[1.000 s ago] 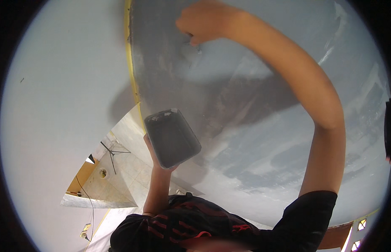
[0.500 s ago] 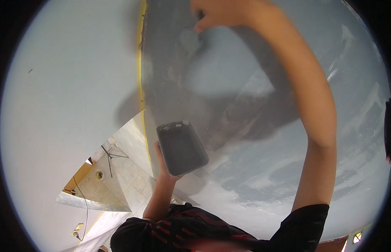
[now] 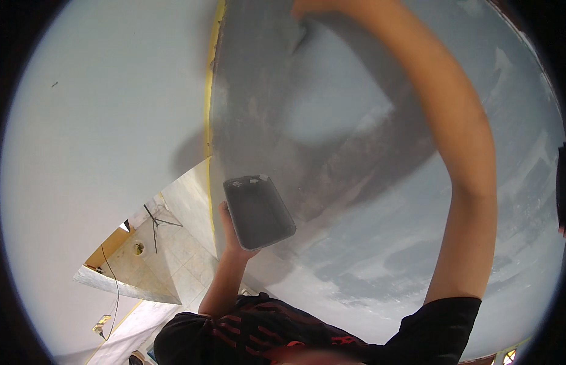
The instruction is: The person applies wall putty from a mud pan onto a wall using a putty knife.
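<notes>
My left hand is closed on a dark grey rectangular tray, with the thumb along its left side and the other fingers beneath. Pale smears mark the tray's upper rim. My right arm reaches up and bends over to the left, so that my right hand is at the top edge of the picture, close to the grey-smeared wall. Its fingers are curled and partly cut off. A narrow dark shape shows just under them; what they hold cannot be made out.
Yellow tape runs down between the grey area and a pale wall. At lower left, an opening shows a black tripod stand, a round container and a tiled floor. A cable hangs by a socket.
My right hand has moved up and slightly right, partly out of the picture. The tray in my left hand has shifted slightly left, and the view has shifted a little.
</notes>
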The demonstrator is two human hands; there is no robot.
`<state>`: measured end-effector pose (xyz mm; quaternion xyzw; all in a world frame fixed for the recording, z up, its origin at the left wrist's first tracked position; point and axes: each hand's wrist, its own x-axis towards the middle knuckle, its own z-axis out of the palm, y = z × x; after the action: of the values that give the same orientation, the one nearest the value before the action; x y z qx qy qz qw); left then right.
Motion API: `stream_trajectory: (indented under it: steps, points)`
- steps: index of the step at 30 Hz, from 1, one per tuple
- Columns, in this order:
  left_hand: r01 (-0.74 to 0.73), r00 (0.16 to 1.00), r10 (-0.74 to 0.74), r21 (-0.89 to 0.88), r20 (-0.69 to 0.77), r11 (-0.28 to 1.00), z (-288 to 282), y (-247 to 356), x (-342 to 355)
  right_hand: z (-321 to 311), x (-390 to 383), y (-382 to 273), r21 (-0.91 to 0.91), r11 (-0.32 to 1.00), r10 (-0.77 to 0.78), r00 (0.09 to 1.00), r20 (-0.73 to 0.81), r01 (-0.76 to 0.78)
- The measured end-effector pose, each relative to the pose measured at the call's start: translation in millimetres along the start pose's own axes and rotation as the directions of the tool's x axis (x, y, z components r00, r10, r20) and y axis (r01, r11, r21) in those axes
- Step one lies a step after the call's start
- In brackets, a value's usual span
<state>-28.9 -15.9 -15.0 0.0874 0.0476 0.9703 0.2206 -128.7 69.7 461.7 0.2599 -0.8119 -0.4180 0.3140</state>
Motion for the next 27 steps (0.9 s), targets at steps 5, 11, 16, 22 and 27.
stream_trajectory:
  steps: [5,11,16,22,27]
  points:
    - [-0.050,0.998,0.051,0.044,-0.025,0.998,-13,3,3,-27,-1,-5,0.048,0.999,0.022,1.000,-0.016,-0.021]
    - [-0.073,0.981,0.085,-0.075,0.175,0.994,-40,4,13,53,14,-90,0.217,0.964,-0.193,0.969,0.156,0.157]
    - [-0.081,0.992,0.089,-0.081,0.090,0.993,-34,5,13,72,19,-72,0.227,0.955,-0.228,0.962,0.148,0.191]
    - [-0.077,0.996,0.078,-0.026,0.049,0.997,-30,4,10,-16,21,0,0.006,1.000,-0.017,0.990,0.139,0.016]
    - [-0.091,0.995,0.092,-0.009,0.036,0.996,-35,7,9,-80,-9,12,-0.110,0.994,-0.008,1.000,0.018,0.010]
